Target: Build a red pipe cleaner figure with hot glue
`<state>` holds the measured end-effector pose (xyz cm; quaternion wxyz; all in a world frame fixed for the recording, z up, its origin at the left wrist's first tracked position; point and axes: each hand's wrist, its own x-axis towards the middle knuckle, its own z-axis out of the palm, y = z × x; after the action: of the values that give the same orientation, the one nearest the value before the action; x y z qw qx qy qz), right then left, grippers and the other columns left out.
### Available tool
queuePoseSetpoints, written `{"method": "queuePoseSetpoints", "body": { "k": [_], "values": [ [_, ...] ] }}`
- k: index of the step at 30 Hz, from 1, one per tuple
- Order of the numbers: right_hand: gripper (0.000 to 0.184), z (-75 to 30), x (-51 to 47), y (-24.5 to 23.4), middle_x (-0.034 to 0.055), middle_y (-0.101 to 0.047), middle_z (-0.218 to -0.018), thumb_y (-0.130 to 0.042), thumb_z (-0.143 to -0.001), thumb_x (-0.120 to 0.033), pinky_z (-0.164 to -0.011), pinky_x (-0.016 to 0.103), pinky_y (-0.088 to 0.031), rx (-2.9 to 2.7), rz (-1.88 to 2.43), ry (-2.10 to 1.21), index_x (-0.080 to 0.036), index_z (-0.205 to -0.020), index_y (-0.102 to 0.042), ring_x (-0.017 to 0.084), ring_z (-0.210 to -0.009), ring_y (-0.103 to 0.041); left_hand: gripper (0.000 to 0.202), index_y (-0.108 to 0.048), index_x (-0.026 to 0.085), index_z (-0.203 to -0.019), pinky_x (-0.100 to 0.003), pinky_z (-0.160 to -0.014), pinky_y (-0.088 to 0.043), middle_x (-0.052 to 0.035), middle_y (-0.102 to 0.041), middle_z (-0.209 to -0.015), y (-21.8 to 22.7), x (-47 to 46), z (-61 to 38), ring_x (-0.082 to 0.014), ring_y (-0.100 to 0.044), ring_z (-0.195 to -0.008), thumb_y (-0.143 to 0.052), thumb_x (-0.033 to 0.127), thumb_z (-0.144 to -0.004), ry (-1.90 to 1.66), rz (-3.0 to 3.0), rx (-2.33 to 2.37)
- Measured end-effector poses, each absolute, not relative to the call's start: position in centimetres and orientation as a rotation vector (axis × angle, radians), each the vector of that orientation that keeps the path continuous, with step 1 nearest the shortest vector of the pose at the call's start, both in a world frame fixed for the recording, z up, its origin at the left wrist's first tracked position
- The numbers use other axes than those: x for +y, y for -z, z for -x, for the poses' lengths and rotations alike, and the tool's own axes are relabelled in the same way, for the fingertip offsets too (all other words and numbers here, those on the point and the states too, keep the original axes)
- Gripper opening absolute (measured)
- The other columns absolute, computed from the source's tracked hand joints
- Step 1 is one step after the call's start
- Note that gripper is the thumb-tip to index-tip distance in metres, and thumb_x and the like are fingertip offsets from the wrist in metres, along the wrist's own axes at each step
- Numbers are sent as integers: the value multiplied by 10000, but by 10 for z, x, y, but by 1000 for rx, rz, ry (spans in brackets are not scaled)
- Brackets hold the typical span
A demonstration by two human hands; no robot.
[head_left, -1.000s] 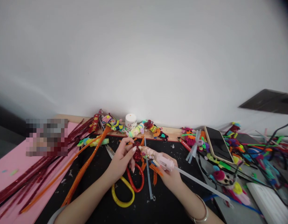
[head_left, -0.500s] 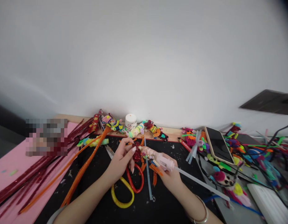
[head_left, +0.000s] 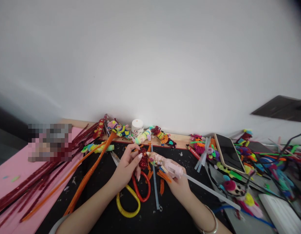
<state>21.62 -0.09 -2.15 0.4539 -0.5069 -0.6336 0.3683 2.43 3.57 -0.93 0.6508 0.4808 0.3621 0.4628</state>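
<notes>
My left hand (head_left: 127,165) is closed, thumb and fingertips pinching a small sparkly dark red pipe-cleaner piece (head_left: 144,162). In my right hand (head_left: 179,187) is a pale pink glue gun (head_left: 174,169), pointing left with its nozzle at the red piece. Whether the tip touches it, I cannot tell. A long translucent glue stick (head_left: 211,191) sticks out of the gun's back. Under my left hand lie scissors (head_left: 129,214) with one yellow and one red handle, their blades partly covered. Another glue stick (head_left: 155,188) and orange pipe-cleaner scraps (head_left: 162,186) lie between my hands.
Long red pipe cleaners (head_left: 33,182) and orange ones (head_left: 84,180) stretch across the left side. Finished fuzzy figures (head_left: 118,128) and a paper cup (head_left: 137,127) line the wall. At right are a phone (head_left: 229,152), bundled glue sticks (head_left: 203,156), a white power strip (head_left: 282,213) and tangled cables.
Both hands keep nearly the same place and grip. The glue gun's nozzle stays at the red piece, and the view has shifted very slightly.
</notes>
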Motion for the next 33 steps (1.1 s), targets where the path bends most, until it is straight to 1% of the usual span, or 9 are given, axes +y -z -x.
{"method": "queuePoseSetpoints", "body": {
  "k": [5, 7, 10, 13, 16, 21, 26, 29, 33],
  "values": [
    [119, -216, -2, 21, 8, -600, -629, -586, -804, -284, -498, 259, -460, -1652, 1345, -693, -184, -739, -586, 155, -541, -550, 117, -363, 272, -954, -99, -282, -341, 113, -464, -654, 10, 35, -24, -26, -493, -287, -456, 298, -889, -1037, -1094, 818],
    [116, -218, -3, 23, -2, -581, -610, -591, -788, -282, -490, 247, -445, -1669, 1413, -584, -188, -724, -571, 147, -525, -543, 118, -365, 272, -956, -101, -284, -345, 112, -464, -652, 10, 35, -24, -25, -492, -288, -458, 299, -888, -1038, -1096, 824],
    [112, -221, -1, 23, 20, -613, -704, -581, -788, -276, -545, 248, -451, -1668, 1470, -499, -181, -847, -591, 158, -596, -577, 134, -364, 270, -960, -107, -284, -353, 114, -456, -643, 10, 35, -24, -28, -487, -286, -465, 311, -882, -1050, -1091, 837],
    [209, -225, 2, 18, 52, -628, -835, -575, -783, -275, -651, 286, -435, -1808, 1564, -328, -175, -966, -579, 198, -732, -594, 151, -358, 270, -956, -114, -278, -355, 117, -446, -635, 9, 36, -24, -31, -480, -279, -472, 326, -874, -1065, -1074, 858],
    [304, -228, 6, 11, 72, -624, -916, -568, -745, -228, -709, 334, -378, -2017, 1735, -131, -170, -1043, -552, 249, -835, -579, 159, -359, 268, -955, -113, -282, -355, 114, -448, -644, 9, 36, -24, -29, -481, -283, -473, 340, -870, -1074, -1069, 887],
    [440, -228, 10, 7, 80, -621, -927, -532, -659, -124, -746, 382, -308, -2076, 1923, 51, -172, -1096, -522, 286, -885, -538, 173, -356, 268, -953, -114, -279, -350, 116, -435, -644, 9, 36, -25, -31, -482, -283, -478, 351, -864, -1069, -1058, 909],
    [521, -223, 7, 7, 109, -569, -1031, -508, -564, -97, -849, 456, -281, -2122, 1748, 34, -173, -1079, -500, 311, -966, -470, 144, -353, 265, -949, -116, -290, -344, 115, -426, -647, 8, 34, -27, -26, -477, -283, -459, 334, -879, -1065, -1097, 871],
    [489, -223, 5, 5, 96, -542, -1040, -474, -553, -79, -878, 474, -283, -2080, 1638, -39, -185, -1030, -496, 301, -996, -458, 127, -359, 258, -936, -114, -293, -324, 109, -428, -657, 7, 32, -28, -20, -465, -286, -453, 329, -886, -1056, -1143, 881],
    [300, -222, -1, 1, 80, -535, -955, -490, -672, -116, -814, 449, -328, -2003, 1403, -75, -186, -964, -490, 268, -916, -482, 98, -383, 251, -950, -127, -317, -321, 77, -469, -731, 11, 28, -26, -11, -457, -308, -441, 308, -895, -1035, -1252, 901]
  ]
}}
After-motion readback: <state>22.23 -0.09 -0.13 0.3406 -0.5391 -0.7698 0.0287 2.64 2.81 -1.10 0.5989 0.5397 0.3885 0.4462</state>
